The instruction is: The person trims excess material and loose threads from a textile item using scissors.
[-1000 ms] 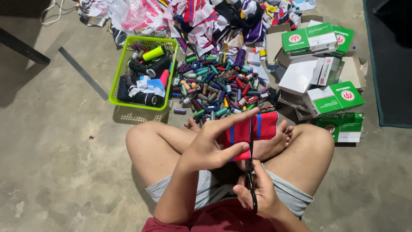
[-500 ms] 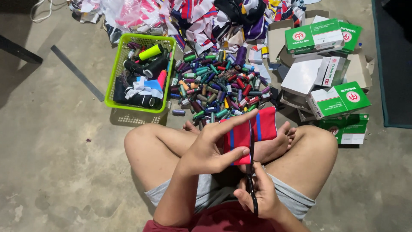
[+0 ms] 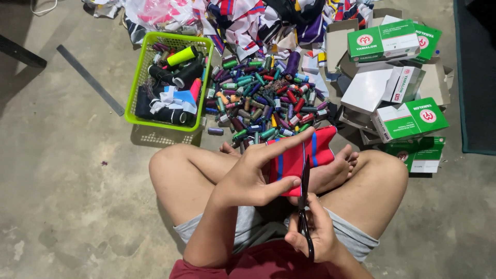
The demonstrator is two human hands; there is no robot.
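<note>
Sitting cross-legged on the concrete floor (image 3: 62,170), we hold a red cloth (image 3: 302,155) with blue stripes above our feet. Our left hand (image 3: 253,175) grasps the cloth, thumb pressed under its lower edge and forefinger stretched along its top edge. Our right hand (image 3: 315,237) is clenched around the handles of black scissors (image 3: 305,204), whose blades point up and meet the cloth's lower edge at about its middle; we cannot tell how wide the blades stand.

Just beyond our feet lies a heap of thread spools (image 3: 263,106) in many colours. Left of the heap, touching it, stands a green basket (image 3: 135,106) with larger cones of thread and scraps of cloth inside. Right of the heap sit stacked green-and-white boxes (image 3: 408,121), some open. Behind the spools, a pile of patterned fabric (image 3: 248,20) runs along the top. A grey strip (image 3: 90,80) lies flat on the floor, well left of the basket.
</note>
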